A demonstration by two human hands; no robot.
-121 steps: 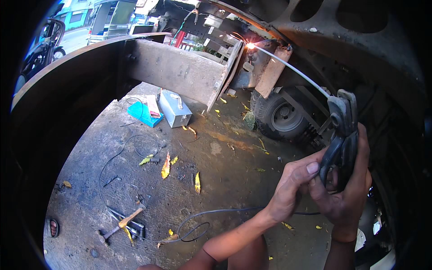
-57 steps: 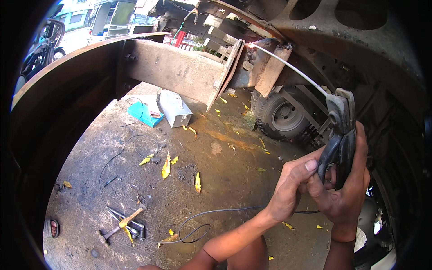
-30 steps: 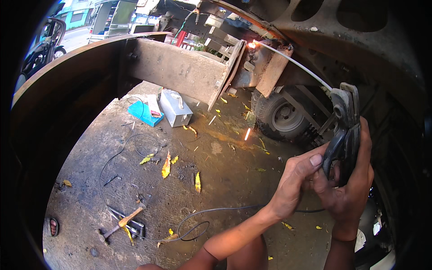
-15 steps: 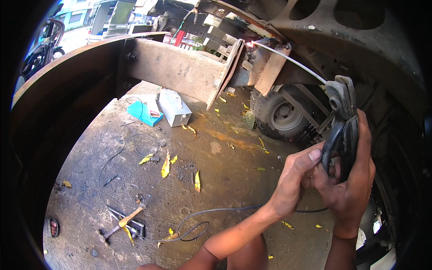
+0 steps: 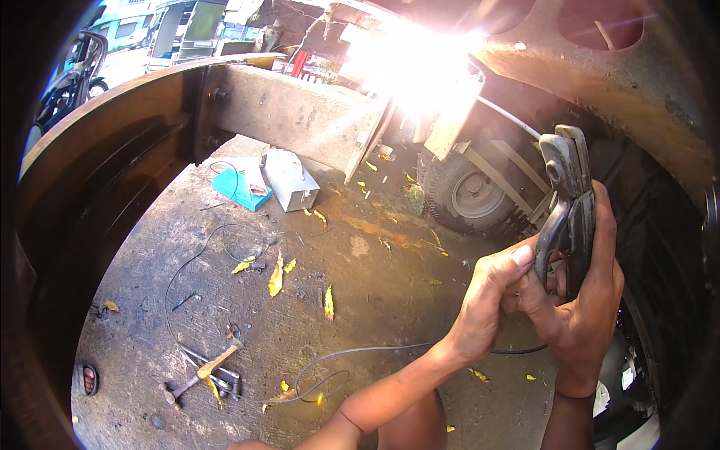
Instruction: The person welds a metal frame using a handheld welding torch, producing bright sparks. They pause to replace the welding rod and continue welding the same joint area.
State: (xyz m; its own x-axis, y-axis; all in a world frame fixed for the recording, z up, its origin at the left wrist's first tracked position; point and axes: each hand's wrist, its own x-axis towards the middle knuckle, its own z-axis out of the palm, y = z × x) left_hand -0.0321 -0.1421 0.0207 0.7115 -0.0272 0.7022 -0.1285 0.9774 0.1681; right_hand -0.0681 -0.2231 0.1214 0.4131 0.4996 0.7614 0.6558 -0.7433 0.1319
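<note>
My right hand [image 5: 589,322] is wrapped around the black handle of a welding electrode holder [image 5: 566,210], raised at the right. My left hand [image 5: 487,296] is closed against the same handle from the left, thumb on its edge, its fingers partly hidden behind my right hand. A thin pale welding rod [image 5: 510,116] runs from the holder's jaws up and left. Its far end disappears in a glaring white arc at a rusty bracket [image 5: 452,127] below the vehicle frame. The glare hides the weld spot and the metal around it.
A rusty beam [image 5: 300,112] crosses overhead at left. A wheel [image 5: 472,191] stands behind the bracket. On the wet concrete lie a metal box [image 5: 291,184], a blue case [image 5: 238,189], a hammer [image 5: 202,373] and a dark cable [image 5: 360,350]. A sandalled foot [image 5: 87,379] shows at lower left.
The small glow at the rod's tip has flared into a broad white arc with light over the frame. My hands and the electrode holder have shifted very slightly left.
</note>
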